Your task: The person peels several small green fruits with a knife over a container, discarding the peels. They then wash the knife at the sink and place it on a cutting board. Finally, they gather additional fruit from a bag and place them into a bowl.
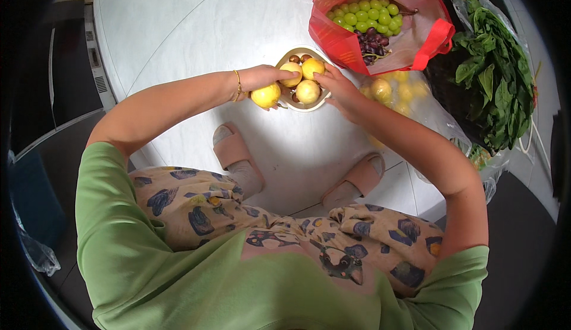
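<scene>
Yellow round fruit (266,96) under left hand (260,78)

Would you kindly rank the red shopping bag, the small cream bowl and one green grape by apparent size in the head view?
1. Red shopping bag
2. Small cream bowl
3. Green grape

The differences are plain.

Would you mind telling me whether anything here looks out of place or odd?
One yellow fruit sits outside the small bowl, on the floor under the left hand, while the rest lie inside. Nothing looks spilled or damaged.
</scene>
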Demonstrator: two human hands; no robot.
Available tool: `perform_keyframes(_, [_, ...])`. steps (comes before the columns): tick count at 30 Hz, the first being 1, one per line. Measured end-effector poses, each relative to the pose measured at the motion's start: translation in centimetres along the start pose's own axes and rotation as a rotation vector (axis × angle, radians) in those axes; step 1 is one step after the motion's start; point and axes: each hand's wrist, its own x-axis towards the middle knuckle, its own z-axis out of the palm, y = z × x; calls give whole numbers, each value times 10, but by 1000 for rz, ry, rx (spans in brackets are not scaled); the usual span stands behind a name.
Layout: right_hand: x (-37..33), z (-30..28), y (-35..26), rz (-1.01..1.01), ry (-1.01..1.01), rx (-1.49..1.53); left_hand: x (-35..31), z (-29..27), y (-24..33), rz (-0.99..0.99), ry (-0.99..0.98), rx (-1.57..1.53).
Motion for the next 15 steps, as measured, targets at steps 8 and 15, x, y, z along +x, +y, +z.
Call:
perform_keyframes(8, [-7, -53, 21, 227, 258, -317, 31, -34, -1, 66, 450, 610])
perform_keyframes(15, [-5, -54, -9, 326, 34, -179, 51, -34, 14, 115, 191, 339])
